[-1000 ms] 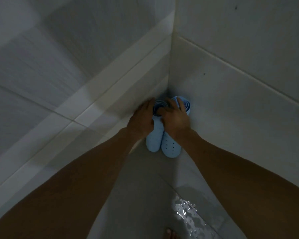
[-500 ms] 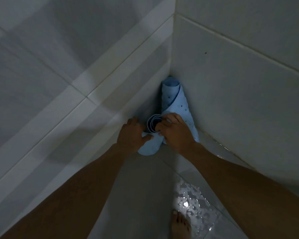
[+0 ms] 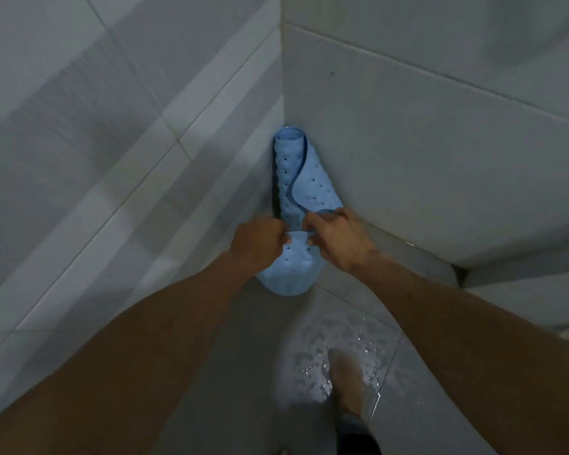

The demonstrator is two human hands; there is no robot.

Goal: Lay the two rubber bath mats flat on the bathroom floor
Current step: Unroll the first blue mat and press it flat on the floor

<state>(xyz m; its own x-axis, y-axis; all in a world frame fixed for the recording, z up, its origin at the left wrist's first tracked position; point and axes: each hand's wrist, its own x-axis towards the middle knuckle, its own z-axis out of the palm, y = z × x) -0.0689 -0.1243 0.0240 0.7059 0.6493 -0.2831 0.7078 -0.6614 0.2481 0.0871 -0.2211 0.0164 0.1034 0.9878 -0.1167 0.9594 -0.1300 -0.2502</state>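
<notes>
Two light blue rubber bath mats with small holes are rolled up in the corner of the tiled room. One rolled mat (image 3: 301, 178) leans upright in the corner. The nearer rolled mat (image 3: 291, 269) is tipped toward me, its lower end near the floor. My left hand (image 3: 257, 243) grips its upper edge from the left. My right hand (image 3: 337, 238) pinches the same edge from the right. The top of the nearer roll is hidden behind my hands.
Grey tiled walls (image 3: 440, 142) meet in the corner just behind the mats. The tiled floor (image 3: 243, 356) has a wet, shiny patch (image 3: 339, 353) in front of me. My bare foot (image 3: 347, 379) stands on that wet patch.
The nearer roll has come away from the corner and tipped lower toward me in both hands. The other roll stays leaning in the corner. My foot has come further into view.
</notes>
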